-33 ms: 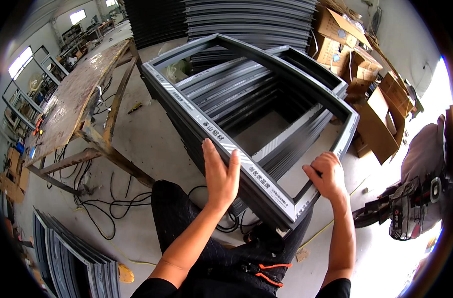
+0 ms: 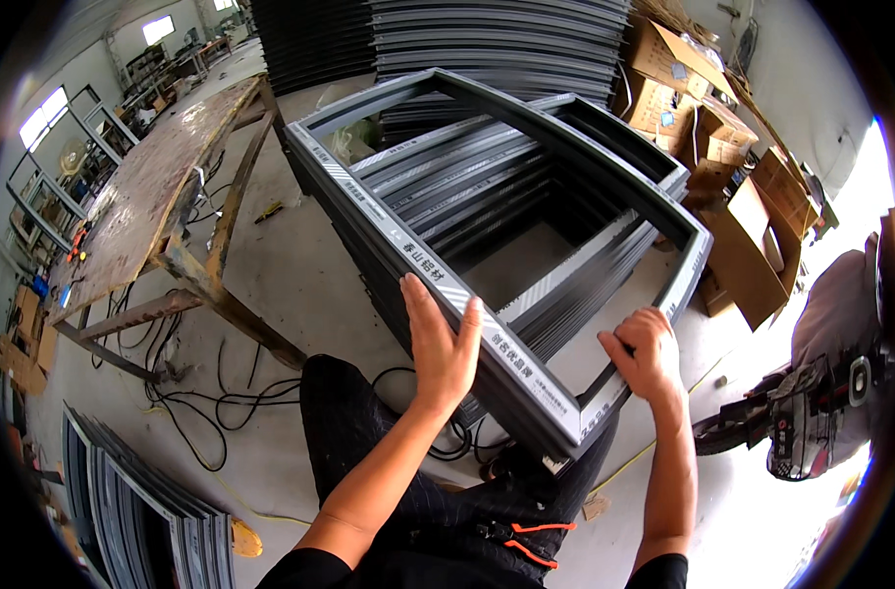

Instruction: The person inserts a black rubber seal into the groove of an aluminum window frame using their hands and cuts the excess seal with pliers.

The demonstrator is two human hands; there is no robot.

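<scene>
A dark grey metal window frame, with pale printed film along its top faces, lies on top of a stack of similar frames in front of me. My left hand rests flat against the near left side of the top frame, its fingers stretched and thumb apart. On the frame's short right side, near the closest corner, my right hand is closed round the bar. Its fingertips are partly hidden. Orange-handled pliers lie across my lap, over black trousers.
A worn workbench stands to the left, with black cables on the floor beneath it. More frames stand at the lower left. Tall stacked profiles rise behind; cardboard boxes and a motorbike-like vehicle are on the right.
</scene>
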